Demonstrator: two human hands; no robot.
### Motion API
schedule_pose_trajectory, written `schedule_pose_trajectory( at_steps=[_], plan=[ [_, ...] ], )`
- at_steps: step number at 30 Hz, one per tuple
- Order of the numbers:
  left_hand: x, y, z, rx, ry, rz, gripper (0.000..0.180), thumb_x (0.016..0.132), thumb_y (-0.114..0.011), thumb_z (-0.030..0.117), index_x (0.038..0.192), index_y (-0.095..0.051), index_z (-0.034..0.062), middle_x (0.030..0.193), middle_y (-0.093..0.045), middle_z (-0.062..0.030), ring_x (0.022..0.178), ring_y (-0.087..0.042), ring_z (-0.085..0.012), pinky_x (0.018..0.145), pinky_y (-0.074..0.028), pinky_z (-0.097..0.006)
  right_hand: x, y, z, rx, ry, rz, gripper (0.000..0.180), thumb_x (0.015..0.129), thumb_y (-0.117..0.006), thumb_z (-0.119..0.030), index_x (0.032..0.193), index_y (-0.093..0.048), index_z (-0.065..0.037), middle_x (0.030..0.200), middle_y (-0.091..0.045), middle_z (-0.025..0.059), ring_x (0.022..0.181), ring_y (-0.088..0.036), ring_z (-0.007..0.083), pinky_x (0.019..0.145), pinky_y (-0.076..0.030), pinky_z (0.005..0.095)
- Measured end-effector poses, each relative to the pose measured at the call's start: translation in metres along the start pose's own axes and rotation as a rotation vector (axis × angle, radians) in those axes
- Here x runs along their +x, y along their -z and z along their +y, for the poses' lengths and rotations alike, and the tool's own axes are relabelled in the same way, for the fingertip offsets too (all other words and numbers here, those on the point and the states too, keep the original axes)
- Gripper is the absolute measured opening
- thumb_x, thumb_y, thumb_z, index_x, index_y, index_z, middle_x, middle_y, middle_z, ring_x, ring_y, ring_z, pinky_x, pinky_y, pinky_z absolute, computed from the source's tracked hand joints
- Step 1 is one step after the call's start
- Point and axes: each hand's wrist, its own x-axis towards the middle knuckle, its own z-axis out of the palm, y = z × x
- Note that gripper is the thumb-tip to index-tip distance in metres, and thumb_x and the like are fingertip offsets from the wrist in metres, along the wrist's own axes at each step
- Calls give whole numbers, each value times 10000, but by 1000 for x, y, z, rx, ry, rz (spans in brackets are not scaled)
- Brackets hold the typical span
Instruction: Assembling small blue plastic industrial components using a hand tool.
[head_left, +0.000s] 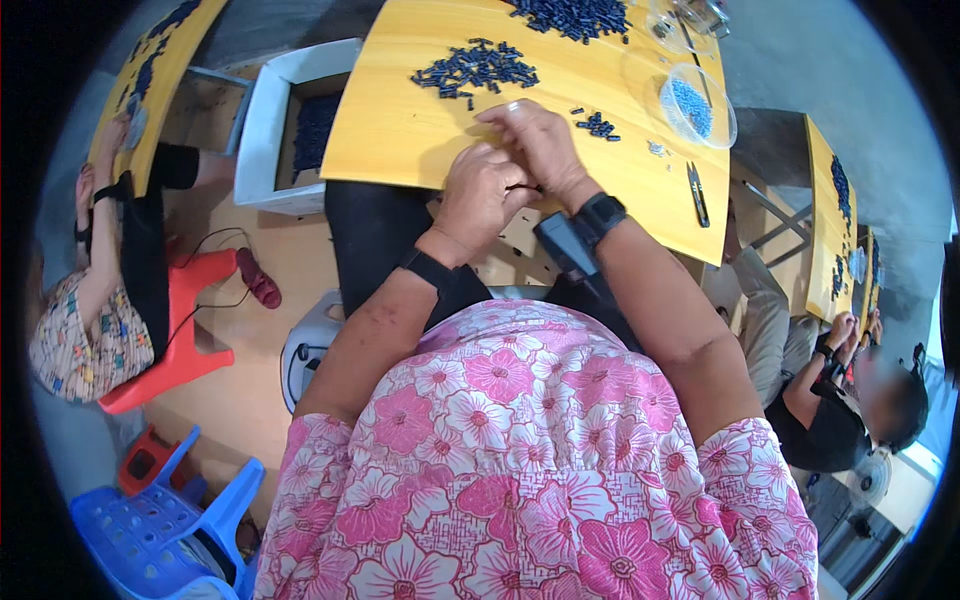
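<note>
Part of a small dark object (529, 187) shows between the left hand (474, 197) and the right hand (543, 150), at the near edge of the yellow desk (390, 135); the hands hide the rest, so its shape cannot be told. Both hands are close together, with fingers curled inward and the right forefinger reaching across above the left knuckles. Whether either one pinches the object cannot be seen.

Each wrist wears a black band, and a dark box-shaped device (566, 246) sits beside the right one.

Beyond the hands lies a loose pile of short dark tubes (477, 72), with a larger heap (575, 14) at the far edge. A small cluster (600, 127) of similar pieces rests to the right of the hands. Farther right are a few pale bits (656, 149), a clear bowl (732, 128) of light blue beads (687, 108) and black snips (699, 200) near the desk's right side.

Left of the desk stands a white box (261, 150) with dark pieces inside. Beyond it, a co-worker (95, 330) sits on a red stool (178, 330); another person (830, 425) works at a desk on the right.
</note>
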Motion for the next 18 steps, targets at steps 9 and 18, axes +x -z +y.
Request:
schedule_pose_trajectory(
  at_steps=[9, 18],
  plan=[
    [-33, 29, 49, -759, 714, -60, 130, 844, -684, 95, 910, -692, -17, 869, -677, -25, 791, -564, -39, 706, -455, -196, -95, 35, -37, 429, -221, -63, 240, 922, -537, -84, 1128, -642, -23, 986, -631, 28, 849, -546, 96, 758, -454, 234],
    [-36, 13, 89, -946, 704, -122, 169, 843, -695, 120, 947, -694, -14, 834, -660, -22, 743, -562, -60, 666, -449, -201, -148, 44, -48, 425, -11, -13, 340, 772, -665, 74, 1093, -665, -38, 913, -595, 18, 885, -576, 104, 848, -476, 240]
  ],
)
